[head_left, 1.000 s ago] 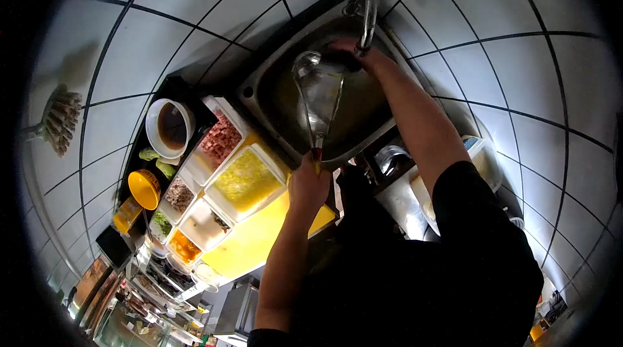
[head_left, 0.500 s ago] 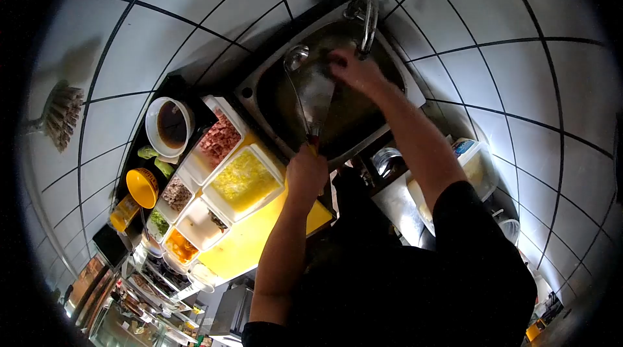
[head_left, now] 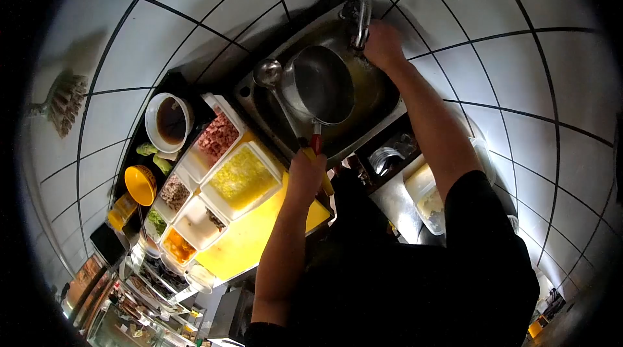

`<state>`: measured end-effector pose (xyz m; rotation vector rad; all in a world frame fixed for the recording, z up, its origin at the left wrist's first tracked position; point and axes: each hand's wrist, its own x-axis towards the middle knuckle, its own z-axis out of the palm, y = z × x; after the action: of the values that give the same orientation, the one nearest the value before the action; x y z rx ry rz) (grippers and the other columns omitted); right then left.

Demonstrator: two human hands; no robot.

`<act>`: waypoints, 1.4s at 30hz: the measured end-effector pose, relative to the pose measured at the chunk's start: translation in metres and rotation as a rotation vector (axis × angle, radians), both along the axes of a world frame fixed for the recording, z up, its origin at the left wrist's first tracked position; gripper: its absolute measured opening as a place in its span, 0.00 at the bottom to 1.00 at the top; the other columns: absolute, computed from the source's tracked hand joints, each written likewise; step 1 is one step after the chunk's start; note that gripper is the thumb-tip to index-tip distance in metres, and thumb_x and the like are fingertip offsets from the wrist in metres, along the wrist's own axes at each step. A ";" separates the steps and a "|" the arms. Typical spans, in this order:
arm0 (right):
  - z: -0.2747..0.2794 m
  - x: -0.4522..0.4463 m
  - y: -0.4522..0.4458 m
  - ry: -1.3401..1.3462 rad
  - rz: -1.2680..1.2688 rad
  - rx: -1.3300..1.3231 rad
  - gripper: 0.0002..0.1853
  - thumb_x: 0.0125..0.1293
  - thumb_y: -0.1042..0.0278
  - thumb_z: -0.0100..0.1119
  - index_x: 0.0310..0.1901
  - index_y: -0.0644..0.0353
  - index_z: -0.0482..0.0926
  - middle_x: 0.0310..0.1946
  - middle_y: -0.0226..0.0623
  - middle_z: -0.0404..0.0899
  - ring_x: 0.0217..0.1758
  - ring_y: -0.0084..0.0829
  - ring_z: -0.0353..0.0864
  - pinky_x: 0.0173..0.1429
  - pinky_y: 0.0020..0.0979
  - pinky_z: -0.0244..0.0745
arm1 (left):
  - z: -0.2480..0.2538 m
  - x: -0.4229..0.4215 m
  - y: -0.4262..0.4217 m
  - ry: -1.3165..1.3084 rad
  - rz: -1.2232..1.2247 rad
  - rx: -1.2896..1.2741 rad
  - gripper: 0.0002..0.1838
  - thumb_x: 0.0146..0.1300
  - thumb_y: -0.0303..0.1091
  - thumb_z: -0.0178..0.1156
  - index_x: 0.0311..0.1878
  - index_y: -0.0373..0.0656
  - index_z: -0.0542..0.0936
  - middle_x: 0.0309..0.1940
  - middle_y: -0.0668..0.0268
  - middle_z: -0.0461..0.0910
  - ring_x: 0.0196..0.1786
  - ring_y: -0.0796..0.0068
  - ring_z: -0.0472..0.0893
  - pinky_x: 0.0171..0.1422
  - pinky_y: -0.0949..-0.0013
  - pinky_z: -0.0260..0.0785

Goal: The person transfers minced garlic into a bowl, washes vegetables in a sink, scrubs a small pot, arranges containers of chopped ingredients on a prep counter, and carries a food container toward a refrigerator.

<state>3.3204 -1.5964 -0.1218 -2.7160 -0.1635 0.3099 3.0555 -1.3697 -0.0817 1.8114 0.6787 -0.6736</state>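
Note:
My left hand (head_left: 306,175) is closed around two handles at the near rim of the sink (head_left: 379,123). One is the red handle of a metal saucepan (head_left: 334,90), which is tipped over the basin so its inside shows. The other belongs to a ladle (head_left: 280,90), whose round bowl lies left of the pan. At the far right corner of the sink, my right hand (head_left: 384,45) grips the metal faucet (head_left: 363,16) near its spout; its fingertips are partly hidden.
Left of the sink stand white containers of diced pink meat (head_left: 217,138) and chopped yellow food (head_left: 241,178), beside a yellow board (head_left: 272,230). Behind them are a tub of dark liquid (head_left: 170,123) and a yellow bowl (head_left: 140,185). A brush (head_left: 65,103) hangs on the tiled wall.
My right hand has moved from over the basin to the faucet. The saucepan has turned, now showing its open inside, and the ladle's bowl has shifted left. My left hand keeps its grip.

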 end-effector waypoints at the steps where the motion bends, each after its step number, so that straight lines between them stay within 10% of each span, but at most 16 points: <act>1: -0.024 -0.005 -0.008 -0.077 0.099 0.069 0.32 0.61 0.56 0.71 0.65 0.62 0.75 0.56 0.53 0.81 0.54 0.52 0.83 0.61 0.50 0.78 | 0.001 0.001 -0.002 0.011 0.106 -0.120 0.15 0.63 0.32 0.61 0.50 0.36 0.76 0.34 0.56 0.81 0.37 0.60 0.82 0.39 0.59 0.73; 5: -0.017 -0.043 0.020 -0.033 0.022 0.368 0.22 0.66 0.54 0.67 0.53 0.63 0.78 0.48 0.53 0.83 0.53 0.53 0.84 0.57 0.51 0.78 | -0.009 0.003 -0.007 0.084 0.280 -0.462 0.12 0.63 0.32 0.62 0.46 0.37 0.77 0.31 0.68 0.75 0.32 0.75 0.75 0.36 0.66 0.69; 8: -0.033 -0.067 0.051 0.266 -0.415 0.487 0.22 0.69 0.51 0.64 0.50 0.63 0.78 0.41 0.51 0.83 0.46 0.54 0.84 0.54 0.46 0.79 | -0.010 0.003 -0.018 0.164 0.284 -0.450 0.11 0.64 0.32 0.61 0.46 0.38 0.78 0.33 0.66 0.77 0.34 0.74 0.76 0.37 0.66 0.69; 12: -0.061 -0.067 0.077 0.580 -1.125 1.064 0.26 0.73 0.49 0.58 0.63 0.60 0.75 0.55 0.49 0.81 0.58 0.44 0.80 0.56 0.47 0.73 | -0.016 -0.003 -0.032 0.134 0.187 -0.422 0.10 0.64 0.33 0.61 0.45 0.37 0.77 0.34 0.65 0.79 0.35 0.74 0.77 0.36 0.66 0.69; 16: -0.053 -0.079 0.090 0.891 -0.900 0.972 0.32 0.72 0.45 0.56 0.70 0.55 0.71 0.69 0.47 0.71 0.70 0.43 0.70 0.70 0.50 0.63 | 0.016 0.015 -0.034 0.169 0.092 -0.306 0.09 0.64 0.31 0.60 0.43 0.37 0.76 0.31 0.64 0.79 0.30 0.73 0.78 0.28 0.65 0.68; 20: -0.028 -0.089 0.072 1.058 0.169 0.399 0.33 0.74 0.43 0.51 0.73 0.55 0.69 0.75 0.51 0.63 0.75 0.51 0.65 0.69 0.56 0.68 | 0.029 0.021 -0.015 0.144 0.344 -0.440 0.07 0.63 0.29 0.58 0.42 0.39 0.75 0.27 0.64 0.77 0.24 0.72 0.77 0.22 0.65 0.64; 21: -0.024 -0.083 0.058 0.945 0.445 0.294 0.30 0.66 0.51 0.60 0.66 0.59 0.76 0.65 0.50 0.76 0.68 0.42 0.74 0.71 0.40 0.68 | 0.030 0.020 -0.013 0.155 0.345 -0.440 0.07 0.62 0.28 0.58 0.42 0.39 0.76 0.27 0.64 0.76 0.24 0.72 0.76 0.22 0.66 0.64; 24: -0.037 -0.063 0.043 0.570 0.899 -0.481 0.23 0.64 0.58 0.62 0.57 0.62 0.81 0.59 0.50 0.80 0.63 0.45 0.78 0.67 0.43 0.73 | 0.036 0.014 -0.009 0.192 0.339 -0.434 0.08 0.61 0.28 0.58 0.43 0.39 0.76 0.27 0.65 0.76 0.24 0.72 0.75 0.25 0.67 0.64; 27: -0.126 -0.034 0.034 0.318 0.871 -0.241 0.17 0.63 0.66 0.62 0.52 0.62 0.83 0.60 0.49 0.78 0.64 0.47 0.76 0.65 0.44 0.75 | 0.036 0.014 -0.004 0.223 0.226 -0.513 0.09 0.60 0.29 0.58 0.43 0.39 0.77 0.28 0.65 0.76 0.27 0.72 0.76 0.28 0.69 0.65; 30: -0.053 -0.039 0.059 -0.177 1.431 -0.506 0.17 0.62 0.70 0.60 0.53 0.60 0.83 0.65 0.47 0.75 0.68 0.47 0.73 0.66 0.44 0.74 | 0.024 0.011 0.002 0.280 0.129 -0.512 0.10 0.60 0.28 0.59 0.45 0.39 0.77 0.29 0.65 0.77 0.30 0.73 0.77 0.30 0.70 0.65; 33: -0.040 -0.052 0.062 0.125 1.082 0.060 0.21 0.61 0.69 0.60 0.57 0.58 0.82 0.69 0.44 0.71 0.73 0.46 0.68 0.68 0.44 0.73 | 0.019 0.010 0.002 0.284 0.171 -0.584 0.10 0.60 0.28 0.60 0.45 0.39 0.77 0.29 0.65 0.77 0.29 0.73 0.76 0.29 0.69 0.65; 38: -0.061 -0.060 0.052 0.182 0.850 -0.421 0.21 0.69 0.63 0.56 0.61 0.58 0.79 0.67 0.49 0.73 0.69 0.50 0.72 0.68 0.46 0.72 | 0.032 0.019 0.008 0.057 0.213 -0.451 0.06 0.59 0.29 0.62 0.38 0.38 0.79 0.25 0.65 0.75 0.30 0.70 0.77 0.33 0.62 0.66; 42: -0.063 -0.076 0.058 0.718 0.267 -0.035 0.25 0.70 0.57 0.56 0.65 0.58 0.75 0.67 0.50 0.71 0.67 0.50 0.73 0.67 0.50 0.71 | 0.001 0.031 0.001 0.165 0.248 -0.389 0.08 0.60 0.29 0.60 0.41 0.37 0.79 0.27 0.61 0.77 0.28 0.65 0.79 0.31 0.63 0.71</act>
<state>3.2441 -1.5384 -0.1844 -2.4319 -0.3083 1.3321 3.0861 -1.3686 -0.0806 1.3012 0.8047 -0.7351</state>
